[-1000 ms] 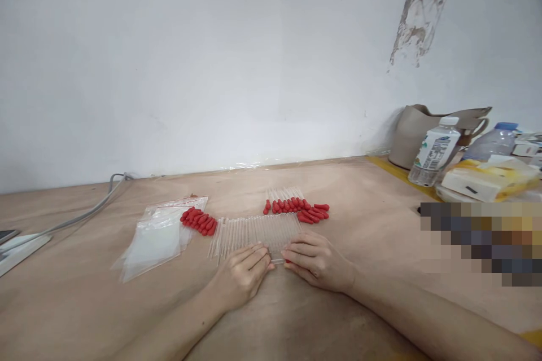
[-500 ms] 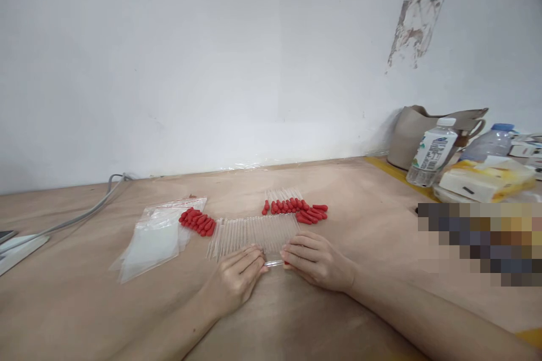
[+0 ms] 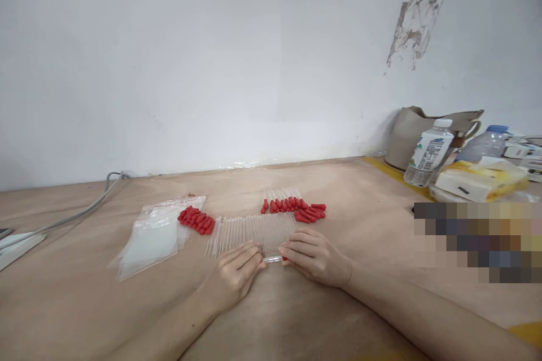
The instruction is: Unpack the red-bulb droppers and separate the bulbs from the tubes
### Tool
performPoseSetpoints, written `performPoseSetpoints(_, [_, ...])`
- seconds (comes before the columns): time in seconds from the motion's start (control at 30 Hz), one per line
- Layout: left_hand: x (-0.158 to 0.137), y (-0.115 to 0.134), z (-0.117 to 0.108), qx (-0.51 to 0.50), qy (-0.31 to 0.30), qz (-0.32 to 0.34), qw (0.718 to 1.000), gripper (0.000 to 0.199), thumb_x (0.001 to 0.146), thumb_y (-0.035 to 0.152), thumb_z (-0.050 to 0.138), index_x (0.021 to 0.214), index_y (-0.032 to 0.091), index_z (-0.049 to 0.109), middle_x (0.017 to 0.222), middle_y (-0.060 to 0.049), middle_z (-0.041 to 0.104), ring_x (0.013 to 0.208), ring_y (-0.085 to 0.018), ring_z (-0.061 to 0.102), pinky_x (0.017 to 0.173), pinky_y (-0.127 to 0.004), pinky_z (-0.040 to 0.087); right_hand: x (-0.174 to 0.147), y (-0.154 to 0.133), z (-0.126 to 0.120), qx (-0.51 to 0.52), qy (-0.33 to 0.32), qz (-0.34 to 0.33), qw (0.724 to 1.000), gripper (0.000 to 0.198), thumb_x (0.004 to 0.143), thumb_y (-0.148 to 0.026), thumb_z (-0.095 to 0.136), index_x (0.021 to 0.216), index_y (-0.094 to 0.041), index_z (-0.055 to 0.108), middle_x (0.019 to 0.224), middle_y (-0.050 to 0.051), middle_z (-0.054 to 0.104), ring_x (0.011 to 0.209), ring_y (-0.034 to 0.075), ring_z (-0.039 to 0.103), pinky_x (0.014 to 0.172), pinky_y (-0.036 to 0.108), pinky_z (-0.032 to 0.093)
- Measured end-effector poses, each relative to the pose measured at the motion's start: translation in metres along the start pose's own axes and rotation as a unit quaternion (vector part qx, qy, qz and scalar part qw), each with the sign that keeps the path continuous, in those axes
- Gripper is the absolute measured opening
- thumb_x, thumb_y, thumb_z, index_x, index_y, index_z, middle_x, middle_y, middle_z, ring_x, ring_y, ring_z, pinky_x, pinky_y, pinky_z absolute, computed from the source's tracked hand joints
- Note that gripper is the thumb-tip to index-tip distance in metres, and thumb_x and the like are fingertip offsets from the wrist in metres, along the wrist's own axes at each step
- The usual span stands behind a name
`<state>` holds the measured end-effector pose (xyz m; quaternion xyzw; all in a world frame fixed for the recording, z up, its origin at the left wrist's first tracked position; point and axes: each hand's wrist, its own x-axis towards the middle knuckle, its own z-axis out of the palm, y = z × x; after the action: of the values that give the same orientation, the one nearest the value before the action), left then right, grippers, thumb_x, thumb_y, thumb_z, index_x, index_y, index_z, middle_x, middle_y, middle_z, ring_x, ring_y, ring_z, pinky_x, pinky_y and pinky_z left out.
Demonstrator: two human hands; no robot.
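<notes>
Between my hands lies a clear glass dropper tube [image 3: 272, 259], held level just in front of a row of similar glass tubes [image 3: 249, 231]. My left hand [image 3: 240, 271] is closed on the tube's left part. My right hand [image 3: 315, 256] pinches a red rubber bulb [image 3: 284, 259] at the tube's right end; the fingers hide most of it. Loose red bulbs [image 3: 197, 220] are heaped left of the row, and others [image 3: 311, 214] lie beyond my right hand. Behind the row are several tubes with red bulbs on their near ends [image 3: 288, 204].
Clear zip bags [image 3: 154, 240] lie flat on the left. A grey cable [image 3: 91, 211] runs along the far left. At the right stand a beige bag [image 3: 402, 138], a labelled bottle [image 3: 429, 152], a blue-capped bottle [image 3: 485, 144] and a yellow-white tissue pack [image 3: 474, 183].
My hands keep the same grip on the tube and bulb, with hardly any movement. The whole view has shifted slightly.
</notes>
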<state>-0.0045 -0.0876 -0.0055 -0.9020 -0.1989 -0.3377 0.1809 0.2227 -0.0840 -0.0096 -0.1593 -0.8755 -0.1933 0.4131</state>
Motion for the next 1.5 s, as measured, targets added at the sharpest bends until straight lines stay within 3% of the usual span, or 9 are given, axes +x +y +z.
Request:
performPoseSetpoints(0.1, [-0.009,-0.013,-0.004,0.018,0.016,-0.030,0.999,0.012,0.084,0.016,0.048,0.092,0.014,0.058,0.089,-0.005,0.066,0.087,-0.015,0.062,0.084,-0.027,0.050,-0.006,0.010,-0.005,0.001,0.017,0.044,0.999,0.014,0.079,-0.015,0.056,0.092,-0.015,0.061,0.077,0.004,0.065,0.076,0.014,0.057,0.070,0.030,0.047])
performPoseSetpoints(0.23, [-0.022,-0.044,-0.014,0.097,0.049,-0.139,0.984,0.016,0.086,0.023,0.047,0.088,0.016,0.060,0.087,-0.005,0.065,0.077,-0.014,0.063,0.071,-0.024,0.052,-0.017,0.039,-0.017,-0.013,0.067,0.208,0.976,0.014,0.080,-0.021,0.055,0.092,-0.020,0.063,0.078,0.004,0.062,0.073,0.015,0.056,0.067,0.030,0.047])
performPoseSetpoints(0.37, [-0.027,-0.062,-0.018,0.154,0.025,-0.210,0.965,0.025,0.088,0.027,0.040,0.088,0.015,0.061,0.087,-0.006,0.059,0.067,-0.012,0.059,0.055,-0.021,0.048,-0.029,0.067,-0.022,0.001,0.071,0.363,0.929,0.019,0.083,-0.030,0.050,0.090,-0.021,0.065,0.074,0.004,0.056,0.065,0.013,0.054,0.058,0.026,0.046])
performPoseSetpoints(0.5, [-0.031,-0.065,-0.016,0.159,-0.012,-0.223,0.962,0.026,0.088,0.023,0.036,0.104,0.015,0.056,0.086,-0.007,0.051,0.065,-0.011,0.054,0.052,-0.020,0.044,-0.042,0.081,-0.022,0.020,0.059,0.424,0.904,0.020,0.082,-0.030,0.047,0.091,-0.018,0.062,0.076,0.005,0.057,0.061,0.014,0.053,0.056,0.027,0.046])
performPoseSetpoints(0.6, [-0.034,-0.065,-0.014,0.163,-0.020,-0.209,0.964,0.029,0.087,0.020,0.037,0.110,0.014,0.052,0.076,-0.004,0.046,0.062,-0.011,0.049,0.053,-0.020,0.043,-0.048,0.084,-0.021,0.022,0.058,0.441,0.895,0.022,0.080,-0.030,0.047,0.089,-0.017,0.062,0.073,0.005,0.056,0.055,0.012,0.049,0.051,0.026,0.043])
performPoseSetpoints(0.73, [-0.035,-0.067,-0.013,0.158,0.008,-0.179,0.971,0.024,0.086,0.015,0.039,0.104,0.015,0.054,0.074,-0.002,0.047,0.062,-0.010,0.050,0.056,-0.019,0.043,-0.049,0.084,-0.020,0.031,0.052,0.439,0.896,0.025,0.081,-0.031,0.045,0.092,-0.017,0.063,0.075,0.005,0.055,0.058,0.013,0.051,0.050,0.025,0.042])
performPoseSetpoints(0.9, [-0.032,-0.067,-0.013,0.142,0.030,-0.145,0.979,0.018,0.085,0.012,0.039,0.089,0.017,0.056,0.072,-0.001,0.052,0.065,-0.010,0.054,0.062,-0.019,0.044,-0.051,0.087,-0.017,-0.001,0.044,0.438,0.898,0.016,0.077,-0.031,0.053,0.083,-0.019,0.062,0.077,0.004,0.061,0.070,0.017,0.053,0.062,0.030,0.044])
performPoseSetpoints(1.33, [-0.039,-0.065,-0.009,0.071,-0.030,-0.158,0.984,0.017,0.083,0.017,0.042,0.087,0.017,0.059,0.082,-0.005,0.057,0.073,-0.013,0.057,0.067,-0.024,0.047,-0.050,0.088,-0.019,-0.002,0.002,0.412,0.911,0.016,0.077,-0.036,0.055,0.079,-0.023,0.064,0.079,0.004,0.063,0.081,0.020,0.054,0.075,0.034,0.043])
performPoseSetpoints(1.5, [-0.032,-0.056,-0.013,0.032,-0.069,-0.178,0.981,0.019,0.083,0.022,0.043,0.084,0.016,0.062,0.083,-0.006,0.056,0.073,-0.013,0.057,0.068,-0.025,0.048,-0.057,0.097,-0.011,0.048,0.029,0.463,0.884,0.026,0.079,-0.041,0.050,0.092,-0.022,0.062,0.094,0.007,0.060,0.090,0.020,0.055,0.080,0.035,0.044])
